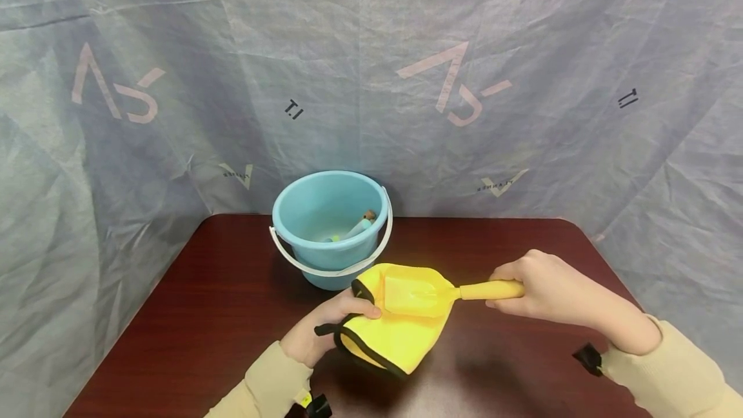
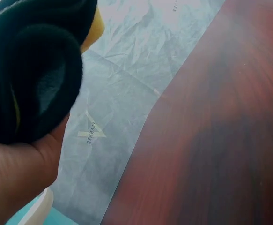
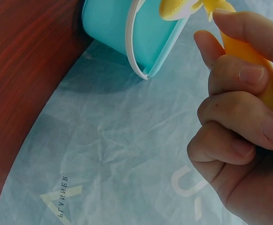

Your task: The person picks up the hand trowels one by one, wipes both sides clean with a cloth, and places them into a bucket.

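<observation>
My right hand (image 1: 548, 288) grips the handle of a yellow toy shovel (image 1: 415, 295), its fingers curled round it in the right wrist view. The shovel's blade points left and lies against a bright yellow cloth (image 1: 409, 340) with black edging and a small black loop. At the cloth's left side my left hand (image 1: 327, 322) pinches it, thumb on top and the other fingers underneath. From the left wrist the cloth (image 2: 45, 84) shows a dark, folded underside over the palm. Both hands are raised above the table, in front of a light blue bucket (image 1: 331, 255).
The bucket stands toward the back of the dark red-brown table (image 1: 232, 289), its white handle (image 1: 342, 272) hanging down in front. Inside lie a few small things, one with a brown end (image 1: 369, 215). A grey printed sheet (image 1: 360, 82) hangs behind and at both sides.
</observation>
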Demonstrator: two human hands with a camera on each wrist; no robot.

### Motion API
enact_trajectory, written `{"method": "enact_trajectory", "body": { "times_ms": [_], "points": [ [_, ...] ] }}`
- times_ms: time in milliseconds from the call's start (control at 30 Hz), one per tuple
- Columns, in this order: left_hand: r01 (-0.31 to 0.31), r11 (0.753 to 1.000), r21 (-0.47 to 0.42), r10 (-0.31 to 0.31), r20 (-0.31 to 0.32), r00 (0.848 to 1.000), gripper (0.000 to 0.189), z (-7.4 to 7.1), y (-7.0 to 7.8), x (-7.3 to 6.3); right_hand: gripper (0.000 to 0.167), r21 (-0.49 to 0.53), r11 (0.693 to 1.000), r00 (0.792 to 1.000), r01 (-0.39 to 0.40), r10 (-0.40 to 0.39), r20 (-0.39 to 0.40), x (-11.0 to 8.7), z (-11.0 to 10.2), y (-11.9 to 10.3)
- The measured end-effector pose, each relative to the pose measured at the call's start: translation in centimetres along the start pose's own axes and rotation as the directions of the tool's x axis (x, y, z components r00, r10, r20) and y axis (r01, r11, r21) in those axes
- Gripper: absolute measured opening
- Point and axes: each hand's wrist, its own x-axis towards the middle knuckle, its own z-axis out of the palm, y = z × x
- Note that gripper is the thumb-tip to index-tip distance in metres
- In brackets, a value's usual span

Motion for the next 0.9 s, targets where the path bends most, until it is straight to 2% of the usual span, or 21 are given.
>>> {"method": "enact_trajectory", "body": {
  "times_ms": [600,900],
  "points": [
    [0.019,1.000,0.003,-0.019,-0.010,1.000,0.040,-0.1,1.8,-3.1,0.024,0.023,0.999,0.999,-0.023,0.022,0.031,-0.4,-0.5,0.1],
    [0.002,1.000,-0.016,-0.003,-0.078,0.997,0.039,0.3,2.4,-4.8,0.026,0.014,0.999,0.998,-0.051,0.050,0.031,-0.7,-0.5,0.3]
  ]
}}
